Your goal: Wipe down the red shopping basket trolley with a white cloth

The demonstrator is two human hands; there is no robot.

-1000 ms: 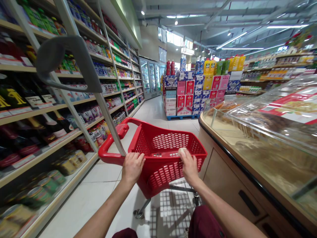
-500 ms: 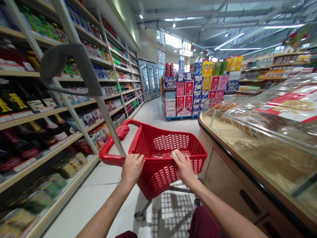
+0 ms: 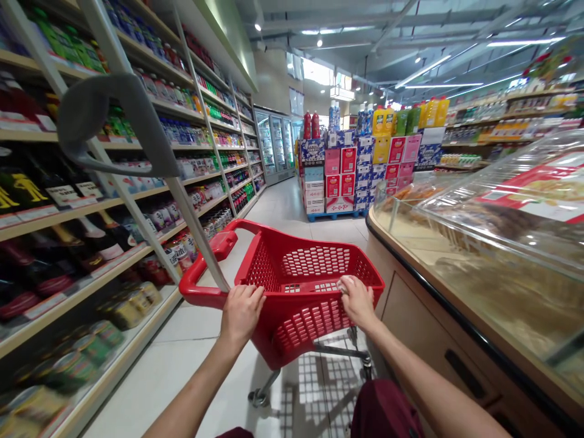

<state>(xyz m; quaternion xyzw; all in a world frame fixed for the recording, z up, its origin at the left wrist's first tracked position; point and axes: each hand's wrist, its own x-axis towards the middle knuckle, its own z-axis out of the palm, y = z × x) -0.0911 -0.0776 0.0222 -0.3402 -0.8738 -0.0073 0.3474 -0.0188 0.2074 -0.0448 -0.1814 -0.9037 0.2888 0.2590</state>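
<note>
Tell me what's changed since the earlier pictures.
The right hand moved left along the red cart's rim, then back right, ending slightly farther from the handle, a small white wad still in it. The left hand stayed on the rim, near the handle.

Hands point(image 3: 241, 313) and forearms point(image 3: 203, 383) are bare, the maroon garment point(image 3: 385, 410) probably trousers.

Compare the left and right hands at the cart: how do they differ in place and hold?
The left hand lies on the near rim of the red cart, at the handle end, by the metal pole; the right hand is toward the opposite end. The left hand shows no loose item; the right hand holds a small white item, too unclear to identify. Both are bare and at the same rim.
</note>
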